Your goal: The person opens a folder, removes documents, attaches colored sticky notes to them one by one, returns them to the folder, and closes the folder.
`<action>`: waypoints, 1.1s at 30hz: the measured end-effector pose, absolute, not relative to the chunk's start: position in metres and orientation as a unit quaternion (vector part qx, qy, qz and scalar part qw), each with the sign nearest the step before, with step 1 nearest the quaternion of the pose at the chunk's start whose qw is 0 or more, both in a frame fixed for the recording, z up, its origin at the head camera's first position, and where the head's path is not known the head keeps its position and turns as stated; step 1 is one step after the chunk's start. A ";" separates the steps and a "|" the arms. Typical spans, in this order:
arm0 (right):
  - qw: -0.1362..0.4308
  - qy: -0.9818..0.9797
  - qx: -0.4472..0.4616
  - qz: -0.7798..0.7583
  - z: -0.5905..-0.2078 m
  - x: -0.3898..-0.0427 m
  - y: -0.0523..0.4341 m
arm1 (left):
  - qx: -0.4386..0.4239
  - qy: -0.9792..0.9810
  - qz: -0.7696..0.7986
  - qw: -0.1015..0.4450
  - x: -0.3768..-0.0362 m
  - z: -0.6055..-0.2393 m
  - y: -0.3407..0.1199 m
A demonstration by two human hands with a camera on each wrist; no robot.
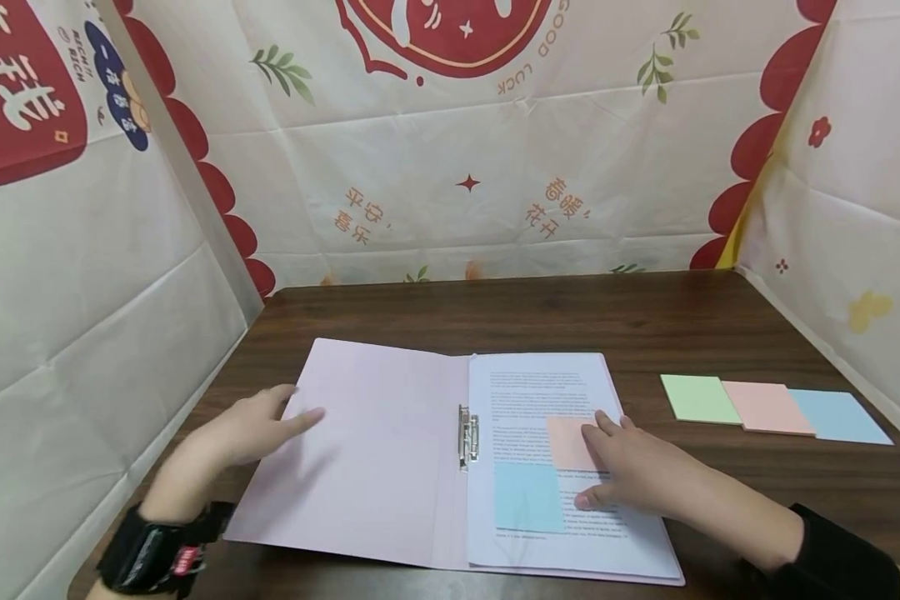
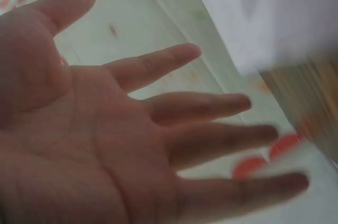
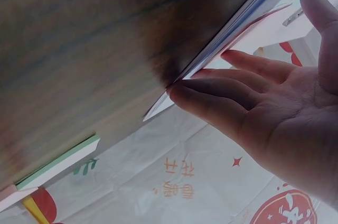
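A pale pink folder lies spread on the table, a metal clip near its spine. Printed sheets fill its right side. On them are a blue sticky note at the lower left and a pink sticky note above and to the right. My right hand rests over the pages, fingertips on the pink note's right part, thumb lower down. My left hand, fingers spread in the left wrist view, is at the left cover's outer edge and holds nothing.
To the right on the dark wooden table lie a green sticky pad, a pink pad and a blue pad, side by side. Printed white cloth hangs behind the table and along both sides.
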State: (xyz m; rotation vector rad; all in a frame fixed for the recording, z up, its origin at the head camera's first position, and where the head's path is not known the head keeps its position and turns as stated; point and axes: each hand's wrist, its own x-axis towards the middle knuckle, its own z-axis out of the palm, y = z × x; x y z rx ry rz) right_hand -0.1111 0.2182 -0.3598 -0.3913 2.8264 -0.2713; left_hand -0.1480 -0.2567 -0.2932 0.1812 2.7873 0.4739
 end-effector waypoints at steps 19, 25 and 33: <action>0.139 0.976 -0.142 -0.085 -0.360 -0.112 0.219 | 0.134 0.909 0.320 0.230 -0.143 -0.255 -0.309; 0.134 0.976 -0.144 -0.089 -0.360 -0.111 0.221 | 0.233 0.903 0.319 0.171 -0.143 -0.197 -0.266; 0.127 0.976 -0.141 -0.107 -0.366 -0.107 0.224 | 0.337 0.890 0.282 0.121 -0.138 -0.174 -0.160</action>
